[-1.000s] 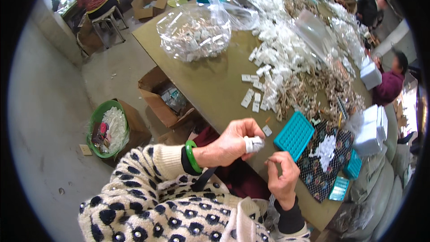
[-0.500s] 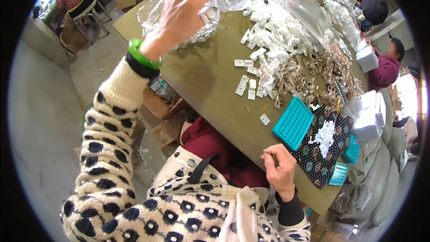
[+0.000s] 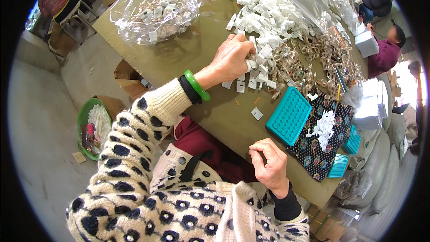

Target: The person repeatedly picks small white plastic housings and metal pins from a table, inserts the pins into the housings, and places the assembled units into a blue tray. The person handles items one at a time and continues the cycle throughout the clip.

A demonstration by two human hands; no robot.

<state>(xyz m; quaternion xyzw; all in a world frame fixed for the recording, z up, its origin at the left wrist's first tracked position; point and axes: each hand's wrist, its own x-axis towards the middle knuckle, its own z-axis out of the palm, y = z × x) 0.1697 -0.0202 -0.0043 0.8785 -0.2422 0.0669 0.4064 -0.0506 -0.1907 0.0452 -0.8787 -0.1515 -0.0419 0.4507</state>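
My left hand [image 3: 230,59], with a green bangle at its wrist, reaches over the near edge of the pile of small white rectangular cards [image 3: 264,15]. Its fingers curl down and close on a small white card [image 3: 252,65]; their tips are partly hidden. My right hand [image 3: 272,165] rests at the table's near edge, thumb and forefinger pinched together. Whatever lies in that pinch, if anything, is too small to make out. One loose white card [image 3: 256,113] lies between the hands, beside the teal tray [image 3: 290,115] with rows of round hollows.
A clear plastic bag [image 3: 156,13] of small pieces sits at the far left. Tangled brownish clear strips [image 3: 322,58] spread right of the white cards. White bits [image 3: 324,130] lie on a dark patterned cloth [image 3: 309,154]. A green basket [image 3: 83,130] stands on the floor; people sit beyond.
My left hand has come down from above the plastic bag, moving right and nearer, onto the edge of the white cards. My right hand keeps its pinch nearly in place.
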